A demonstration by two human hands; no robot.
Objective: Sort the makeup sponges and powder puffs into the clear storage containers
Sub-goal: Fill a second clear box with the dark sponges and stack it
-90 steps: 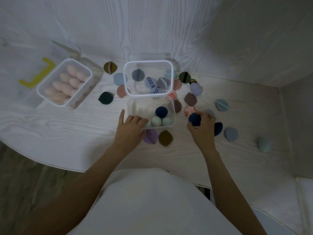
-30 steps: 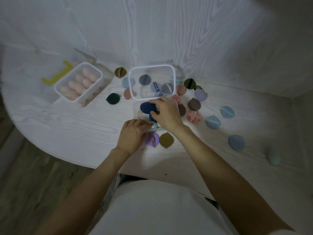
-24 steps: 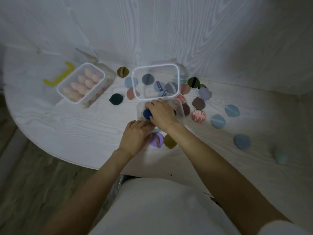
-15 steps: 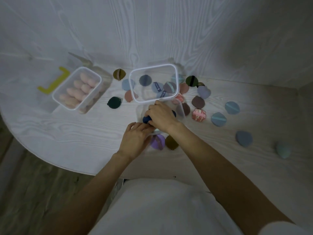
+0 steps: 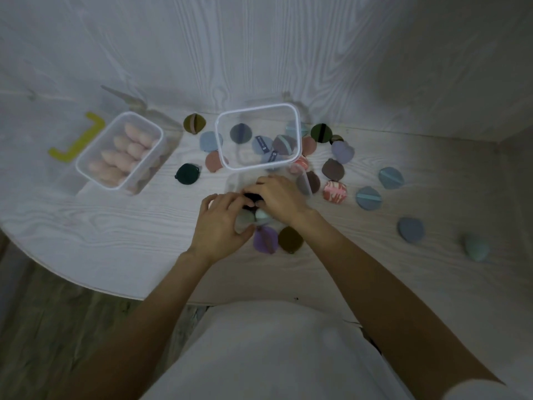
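My right hand [image 5: 281,197] reaches into the small clear container [image 5: 305,181] at the table's middle, fingers curled over a dark blue sponge [image 5: 250,197]. My left hand [image 5: 220,223] grips that container's near left corner. Mint sponges [image 5: 259,216] show between the two hands. Behind stands a larger clear container [image 5: 217,140] with several puffs seen inside or through it. A third container [image 5: 78,166] at the left holds several pink sponges. Loose puffs lie around: dark teal [image 5: 187,174], purple [image 5: 265,240], olive-brown [image 5: 290,239], pink patterned [image 5: 334,192], blue [image 5: 369,197].
A yellow bracket-shaped piece [image 5: 78,137] lies at the far left. A grey-blue puff [image 5: 411,229] and a mint sponge [image 5: 476,246] sit far right. The rounded table edge [image 5: 86,284] runs close to my body; a wall rises behind the containers.
My right hand carried the dark blue sponge from the right side over to the small container and lowered it inside. My left hand stayed on the container's near edge.
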